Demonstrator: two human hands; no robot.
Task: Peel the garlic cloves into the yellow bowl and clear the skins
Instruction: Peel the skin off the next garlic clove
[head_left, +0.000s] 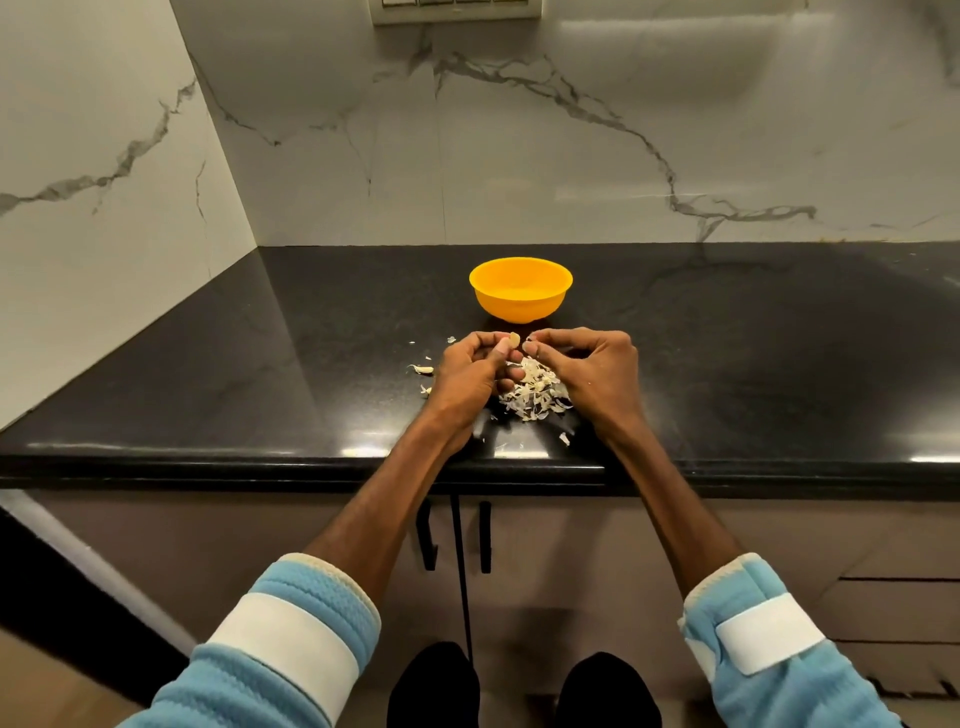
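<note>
so the garlic clove (514, 340) is pretty much dead centre of the frame, pinched at the fingertips of the left hand (470, 371), which is curled round it. the right hand (592, 371) is right next to it, fingers curled, thumb and forefinger brought together just beside the clove. can't tell if it's got a scrap of skin, the clove itself or nothing, it's too small to make out.

under and between both hands there's a heap of papery garlic skins (535, 397) on the black countertop (208, 374), with a few loose flakes scattered toward the counter's front edge and off to the left. one bigger pale bit (423, 369) lies left of the left hand, could be a clove or a skin, hard to say.

just above the hands in the picture sits the yellow bowl (520, 287), upright and apart from them. its inside is washed out, so i can't say what's in it.

behind it the white marble backsplash (571, 156) fills the upper half, with a switch plate (457, 10) cut off at the top edge. lower down both forearms come out of light blue sleeves (291, 639) with white straps, and between them are two black cabinet handles (485, 535) under the counter.
</note>
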